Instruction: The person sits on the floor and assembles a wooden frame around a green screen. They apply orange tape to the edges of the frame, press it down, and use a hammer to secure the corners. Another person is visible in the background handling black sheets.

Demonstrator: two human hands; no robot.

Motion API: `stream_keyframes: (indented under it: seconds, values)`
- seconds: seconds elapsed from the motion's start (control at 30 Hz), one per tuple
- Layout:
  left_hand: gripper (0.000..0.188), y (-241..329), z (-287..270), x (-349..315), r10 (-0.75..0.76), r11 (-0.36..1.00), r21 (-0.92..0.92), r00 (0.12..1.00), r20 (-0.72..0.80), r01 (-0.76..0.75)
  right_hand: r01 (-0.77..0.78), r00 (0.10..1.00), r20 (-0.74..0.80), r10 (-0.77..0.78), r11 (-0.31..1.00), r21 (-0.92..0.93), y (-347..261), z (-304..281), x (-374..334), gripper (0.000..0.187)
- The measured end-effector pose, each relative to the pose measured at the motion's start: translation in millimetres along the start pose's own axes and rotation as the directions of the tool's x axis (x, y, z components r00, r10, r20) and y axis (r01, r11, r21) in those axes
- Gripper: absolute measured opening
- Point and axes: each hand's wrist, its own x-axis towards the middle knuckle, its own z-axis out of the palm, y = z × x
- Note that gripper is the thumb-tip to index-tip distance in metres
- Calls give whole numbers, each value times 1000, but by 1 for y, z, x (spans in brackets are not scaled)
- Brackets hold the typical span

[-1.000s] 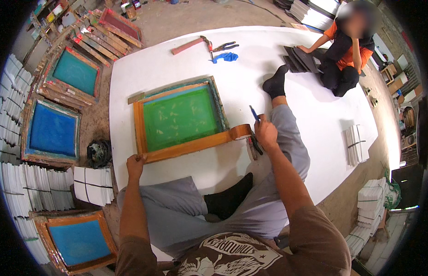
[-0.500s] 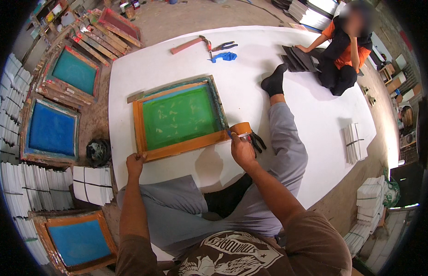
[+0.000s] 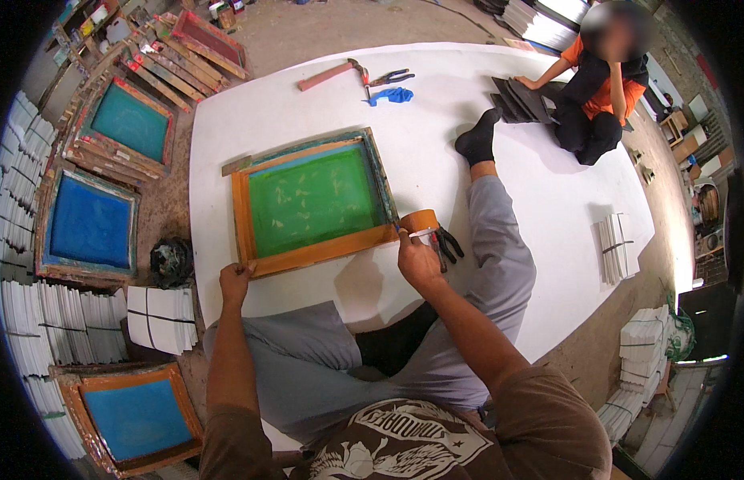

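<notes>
A silkscreen frame (image 3: 316, 204) with green mesh lies on the white sheet ahead of me. Brown tape (image 3: 324, 254) covers its near and left sides. My left hand (image 3: 236, 284) is closed, fingers pinching the frame's near left corner. At the near right corner, my right hand (image 3: 418, 260) is closed with its fingertips up at the taped edge. Something small and blue shows at those fingertips, too small to name. Touching or just beyond this hand is a brown tape roll (image 3: 420, 221). Dark-handled pliers (image 3: 447, 244) lie just right of it, partly hidden.
A hammer (image 3: 328, 75), pliers (image 3: 390, 78) and a blue cloth (image 3: 392, 96) lie at the far side. A person (image 3: 600, 88) sits far right beside dark sheets (image 3: 520, 102). More screens (image 3: 92, 220) and strapped paper stacks (image 3: 161, 318) stand left; a strapped bundle (image 3: 614, 248) lies right.
My right hand has shifted slightly left and toward me at the frame's near right corner. The frame and my left hand have hardly moved.
</notes>
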Motion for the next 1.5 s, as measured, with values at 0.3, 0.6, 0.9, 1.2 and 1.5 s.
stream_keyframes:
  seconds: [0.3,0.6,0.9,1.2,1.5]
  values:
    - [42,5,2,-2,32,999,-24,999,-24,-32,-33,985,167,29,999,19,-4,-20,-24,42]
    - [36,20,-5,-5,-65,997,-33,998,9,65,-112,972,-182,146,976,186,23,-27,-25,27]
    - [36,10,-1,-1,-101,954,-276,992,74,118,-510,849,-37,527,835,207,105,-10,79,35]
    - [25,30,-29,-3,-43,871,-485,996,79,76,135,945,267,-189,969,209,69,-64,72,61]
    - [19,36,-36,-5,-61,881,-465,996,68,86,106,992,47,-121,963,249,104,-91,106,44]
